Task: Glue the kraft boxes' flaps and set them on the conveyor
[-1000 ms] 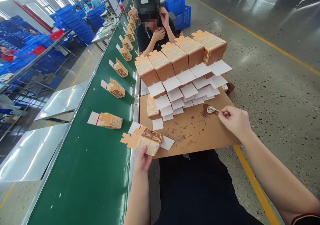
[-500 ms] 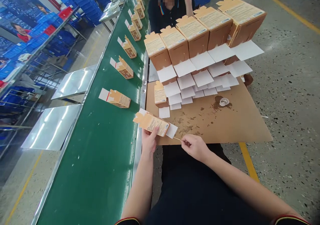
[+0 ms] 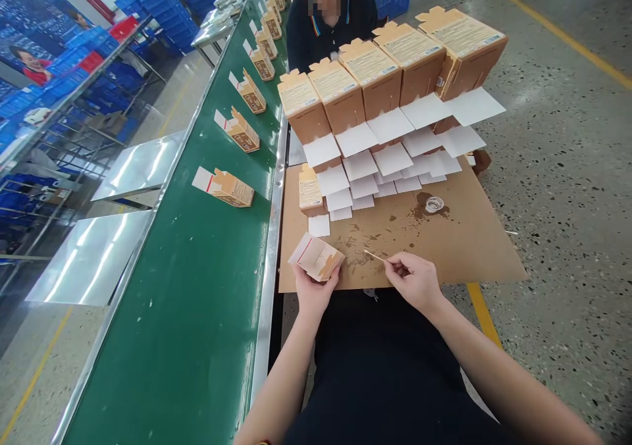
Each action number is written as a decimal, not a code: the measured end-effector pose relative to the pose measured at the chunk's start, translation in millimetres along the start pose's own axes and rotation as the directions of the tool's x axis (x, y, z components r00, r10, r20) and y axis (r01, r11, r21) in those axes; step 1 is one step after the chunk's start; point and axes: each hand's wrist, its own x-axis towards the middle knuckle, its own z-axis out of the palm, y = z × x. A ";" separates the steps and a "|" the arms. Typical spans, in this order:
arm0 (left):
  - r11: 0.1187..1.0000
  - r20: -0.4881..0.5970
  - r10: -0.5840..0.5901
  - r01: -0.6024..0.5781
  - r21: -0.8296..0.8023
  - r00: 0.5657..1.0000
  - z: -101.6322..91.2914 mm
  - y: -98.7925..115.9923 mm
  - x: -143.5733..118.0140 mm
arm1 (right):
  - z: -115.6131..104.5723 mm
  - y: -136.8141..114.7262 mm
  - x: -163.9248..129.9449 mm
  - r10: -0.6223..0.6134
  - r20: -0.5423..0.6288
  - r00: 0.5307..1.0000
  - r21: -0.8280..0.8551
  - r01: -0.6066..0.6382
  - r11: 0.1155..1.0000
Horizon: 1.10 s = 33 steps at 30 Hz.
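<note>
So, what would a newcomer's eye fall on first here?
Probably the stacked brown cartons with white flaps jutting out, on the cardboard sheet. Left of them, a green conveyor belt carries a row of cartons. Nearest, the left hand holds an open carton, the right hand a thin swab-like stick.

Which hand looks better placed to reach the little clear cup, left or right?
Probably the right hand: it holds just a thin stick and is nearer the cup, while the left hand holds a box.
</note>
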 end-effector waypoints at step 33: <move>0.995 -0.299 0.100 -0.101 0.014 0.949 -50.9 12.4 105.6 | -73.2 17.9 7.1 -0.022 -0.300 0.954 -0.135 -0.019 0.991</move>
